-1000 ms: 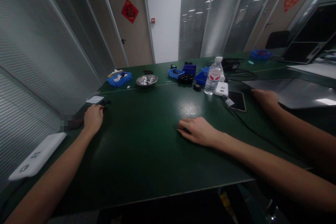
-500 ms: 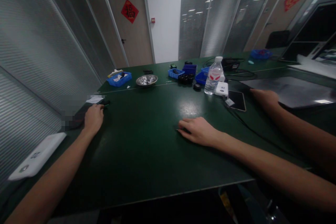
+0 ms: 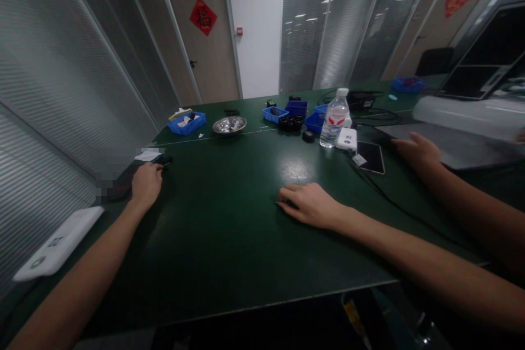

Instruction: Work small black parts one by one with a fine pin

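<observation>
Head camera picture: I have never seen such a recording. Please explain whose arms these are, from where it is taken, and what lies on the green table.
There is no machine here: a person wears one camera on the head, so it looks forward and down over that person's own arms. The left hand rests on a dark object at the table's left edge; what it is cannot be told. The right hand lies palm down on the green table, holding nothing that shows. The third hand, at the right, belongs to a co-worker. Farther off stand a water bottle, a dark phone, a metal bowl and blue bins.
</observation>
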A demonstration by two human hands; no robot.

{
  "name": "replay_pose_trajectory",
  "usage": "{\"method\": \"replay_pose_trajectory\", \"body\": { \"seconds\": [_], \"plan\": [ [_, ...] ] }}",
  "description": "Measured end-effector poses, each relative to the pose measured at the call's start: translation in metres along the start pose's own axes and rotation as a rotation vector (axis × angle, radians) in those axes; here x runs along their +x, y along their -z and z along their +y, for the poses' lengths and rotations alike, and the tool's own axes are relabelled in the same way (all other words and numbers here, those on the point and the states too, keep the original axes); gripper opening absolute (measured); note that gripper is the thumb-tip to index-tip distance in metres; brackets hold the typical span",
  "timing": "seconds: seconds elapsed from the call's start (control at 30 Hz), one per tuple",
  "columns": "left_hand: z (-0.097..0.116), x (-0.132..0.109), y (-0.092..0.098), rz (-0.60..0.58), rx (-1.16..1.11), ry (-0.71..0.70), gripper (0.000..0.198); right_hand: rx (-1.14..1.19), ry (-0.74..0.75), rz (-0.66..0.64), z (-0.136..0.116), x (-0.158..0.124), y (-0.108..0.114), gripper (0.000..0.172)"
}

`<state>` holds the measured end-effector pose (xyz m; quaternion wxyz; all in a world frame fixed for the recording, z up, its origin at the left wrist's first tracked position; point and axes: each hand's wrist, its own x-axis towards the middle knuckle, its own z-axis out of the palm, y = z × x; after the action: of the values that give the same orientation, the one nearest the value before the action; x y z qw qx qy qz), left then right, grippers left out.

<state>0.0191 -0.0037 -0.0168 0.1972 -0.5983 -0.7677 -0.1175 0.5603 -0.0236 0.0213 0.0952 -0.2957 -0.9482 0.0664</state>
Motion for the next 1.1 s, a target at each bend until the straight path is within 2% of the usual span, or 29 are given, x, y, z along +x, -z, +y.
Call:
{"method": "replay_pose_trajectory", "body": {
  "seconds": [0.33, 1.1],
  "plan": [
    [0.0047, -0.0007, 0.0042, -0.003, 0.025, 0.011, 0.039, -0.028, 0.009, 0.008, 0.0007, 0.0, -0.0021, 0.02],
    [0.0024, -0.0008, 0.0011, 0.012, -0.001, 0.018, 0.039, -0.007, -0.007, -0.006, -0.0005, -0.0003, 0.0009, 0.02]
  ]
}}
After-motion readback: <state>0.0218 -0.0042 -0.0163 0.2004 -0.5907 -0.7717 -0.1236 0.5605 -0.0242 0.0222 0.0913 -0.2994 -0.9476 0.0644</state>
